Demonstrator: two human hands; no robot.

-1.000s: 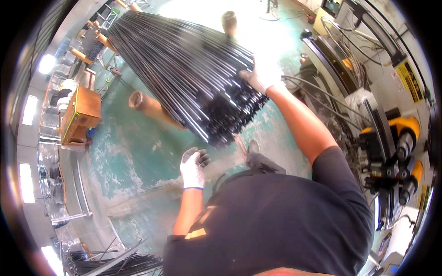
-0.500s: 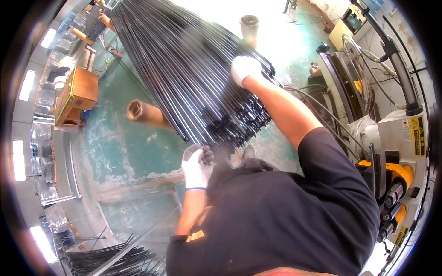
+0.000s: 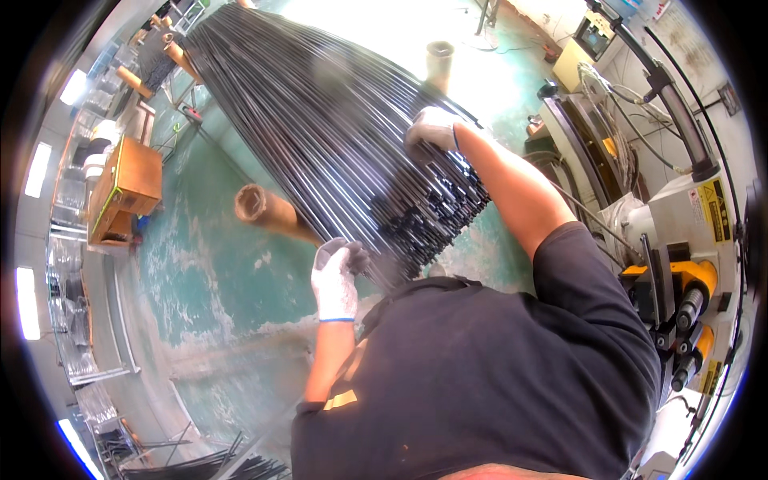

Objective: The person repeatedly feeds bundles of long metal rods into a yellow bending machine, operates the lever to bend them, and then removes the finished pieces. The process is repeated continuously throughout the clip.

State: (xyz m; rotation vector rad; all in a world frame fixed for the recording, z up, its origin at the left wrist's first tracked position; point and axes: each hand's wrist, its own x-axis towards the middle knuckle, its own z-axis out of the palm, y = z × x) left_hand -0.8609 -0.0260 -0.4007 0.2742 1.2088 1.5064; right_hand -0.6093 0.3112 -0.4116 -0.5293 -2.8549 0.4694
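Note:
A broad pile of long, thin black metal tubes [image 3: 320,120] stretches away from me, its near ends uneven and close to my body. My right hand [image 3: 433,130], in a white glove with grey fingers, is closed over tubes at the pile's right side; its fingertips are partly hidden. My left hand [image 3: 339,276], in a matching glove, is beside the near left corner of the pile. Its fingers are curled and the thumb is bent in toward them; what they hold, if anything, is hidden.
Brown cardboard rolls [image 3: 272,212] lie under the pile's left side, and another roll [image 3: 438,64] stands beyond its right edge. A machine with orange parts [image 3: 692,288] is at my right. A wooden cabinet [image 3: 128,188] stands left; more black tubes [image 3: 216,468] lie at the lower left.
My right hand has turned, so that its grey curled fingers now show over the tubes. My left hand has risen slightly toward the pile's corner. The whole view has shifted a little.

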